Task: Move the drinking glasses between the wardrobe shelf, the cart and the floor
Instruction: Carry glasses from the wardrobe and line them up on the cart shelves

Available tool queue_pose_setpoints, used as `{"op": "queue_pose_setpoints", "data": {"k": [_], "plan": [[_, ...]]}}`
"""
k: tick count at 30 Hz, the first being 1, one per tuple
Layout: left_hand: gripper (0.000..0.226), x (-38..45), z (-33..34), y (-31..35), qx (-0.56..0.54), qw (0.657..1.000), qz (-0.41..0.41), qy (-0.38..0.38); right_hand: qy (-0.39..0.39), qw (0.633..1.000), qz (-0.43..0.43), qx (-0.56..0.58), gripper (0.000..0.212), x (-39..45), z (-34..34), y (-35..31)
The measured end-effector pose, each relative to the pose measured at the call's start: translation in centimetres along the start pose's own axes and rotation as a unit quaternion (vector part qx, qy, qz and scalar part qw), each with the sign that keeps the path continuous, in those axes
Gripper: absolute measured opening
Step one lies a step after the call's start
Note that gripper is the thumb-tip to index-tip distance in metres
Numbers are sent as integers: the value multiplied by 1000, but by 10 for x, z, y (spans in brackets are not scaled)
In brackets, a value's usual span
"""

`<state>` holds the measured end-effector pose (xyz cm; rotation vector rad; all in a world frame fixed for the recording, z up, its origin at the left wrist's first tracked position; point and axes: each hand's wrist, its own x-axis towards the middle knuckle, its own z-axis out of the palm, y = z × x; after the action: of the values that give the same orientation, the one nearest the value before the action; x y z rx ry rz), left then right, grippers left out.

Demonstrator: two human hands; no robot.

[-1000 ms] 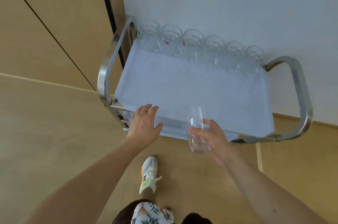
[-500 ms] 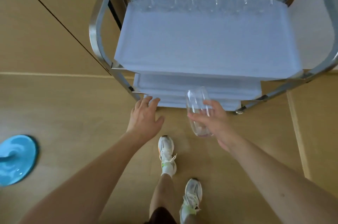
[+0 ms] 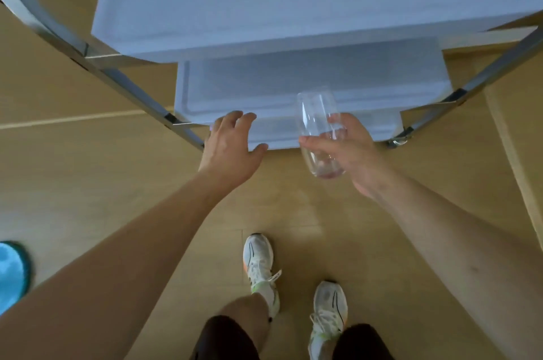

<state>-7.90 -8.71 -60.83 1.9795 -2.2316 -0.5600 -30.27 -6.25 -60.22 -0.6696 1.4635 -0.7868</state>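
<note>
My right hand [image 3: 351, 151] grips a clear drinking glass [image 3: 316, 124], tilted with its rim pointing up and away, in front of the cart's lower shelves. My left hand [image 3: 232, 148] is held out beside it with loosely spread fingers and holds nothing; its fingertips are at the front edge of the lowest white shelf [image 3: 282, 131]. The cart [image 3: 264, 6] has white shelves in a steel tube frame and fills the upper half of the view. The glasses on its top shelf are out of the frame.
Steel frame legs slope down at the left [image 3: 123, 80] and right [image 3: 470, 86], the right one ending in a caster [image 3: 398, 142]. My two white shoes [image 3: 260, 262] stand on the wooden floor below. A blue round object [image 3: 11, 274] lies at the left edge.
The view has dropped and closed in on the cart's lower shelves, so the row of glasses on top has left the frame. Both hands have sunk lower, the glass still gripped.
</note>
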Motion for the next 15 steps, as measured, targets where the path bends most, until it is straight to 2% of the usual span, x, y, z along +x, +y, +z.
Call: {"op": "queue_pose_setpoints", "data": {"k": [9,15], "plan": [[62,73,78,-19,11,996,52,67,-4,996,-89,-3,75,87,0,33],[58,124,110,-20,-5,984,87,153,24,983,-178,-41,76,130,-3,34]]}}
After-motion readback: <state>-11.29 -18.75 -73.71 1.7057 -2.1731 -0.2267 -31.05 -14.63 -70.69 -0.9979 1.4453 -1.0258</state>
